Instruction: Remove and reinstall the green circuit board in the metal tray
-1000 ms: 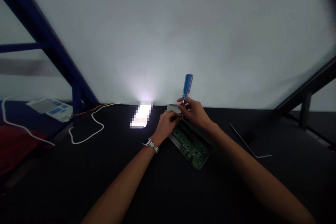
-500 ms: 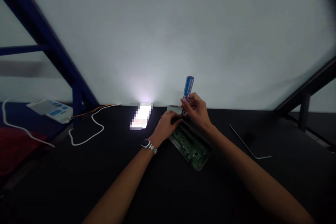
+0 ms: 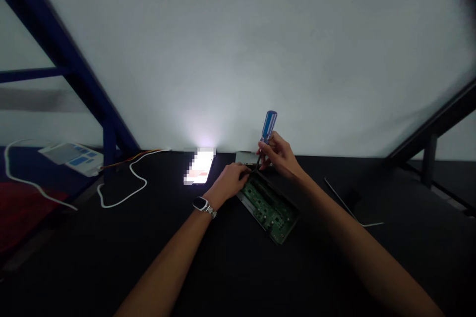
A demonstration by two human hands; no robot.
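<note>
I have a black table [image 3: 230,272] under me, dim toward its near edge, backed by one pale grey wall [image 3: 297,49]. One blue frame [image 3: 70,54] slants along my left, and a dark frame [image 3: 453,109] slants on my right. Most of the light I see glows around one phone [image 3: 201,166], its screen blurred out, lying near the wall.

I count two hands. The right hand [image 3: 280,153] grips one screwdriver [image 3: 269,125], blue handle up and tilted slightly right, shaft running down between the fingers. I can't make out what its tip touches. The left hand [image 3: 230,181] rests at the far end of one green board [image 3: 273,215], fingers bent; I cannot tell whether they pinch anything. The board lies slantwise on the table, between the forearms, with one pale plate [image 3: 245,158] just behind its far end.

On the left wrist I see one watch [image 3: 200,203] and one bracelet [image 3: 212,212]. One bent rod [image 3: 342,201] lies right of the right forearm. Far left, I have one white-and-blue panel [image 3: 78,157] and one red item [image 3: 26,213], too dim to identify.
</note>
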